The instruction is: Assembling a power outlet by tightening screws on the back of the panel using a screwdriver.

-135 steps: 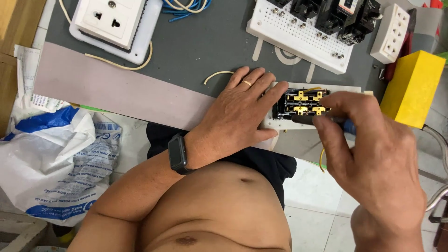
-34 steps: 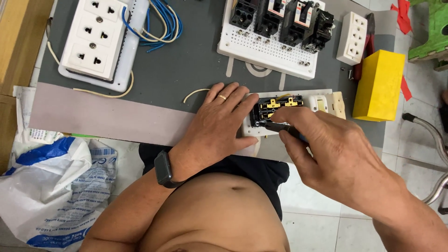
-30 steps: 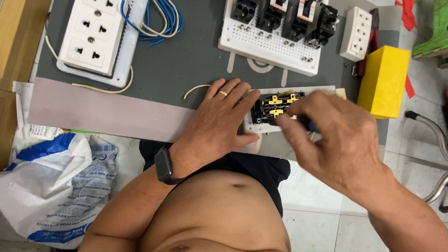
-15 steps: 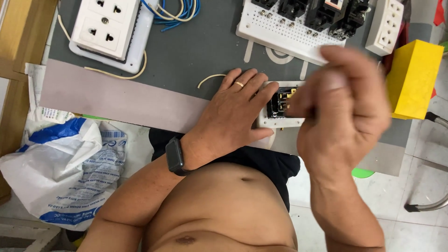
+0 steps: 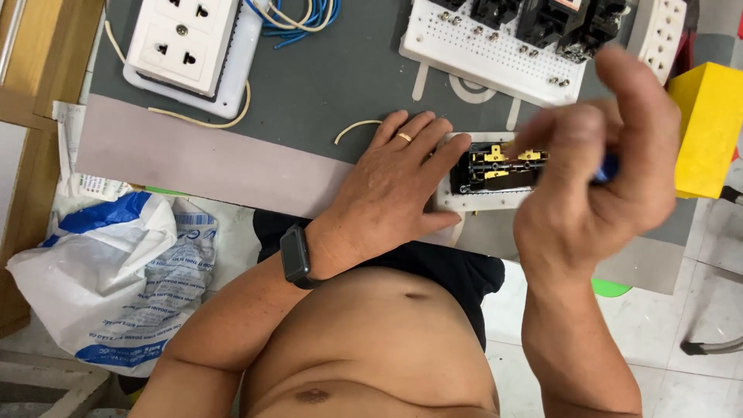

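Pale tiled floor (image 5: 696,379) below; apparently wooden furniture (image 5: 31,62) at left.

At lower left of the frame we see a crumpled white plastic bag (image 5: 108,286) with blue printing. Just above it, a printed paper sheet (image 5: 77,166) pokes from under the grey surface (image 5: 325,85).

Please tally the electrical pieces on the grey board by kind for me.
White socket plates: 2
Opened socket under the left hand: 1
Perforated breaker panel: 1
Wire bundle: 1
Total: 5
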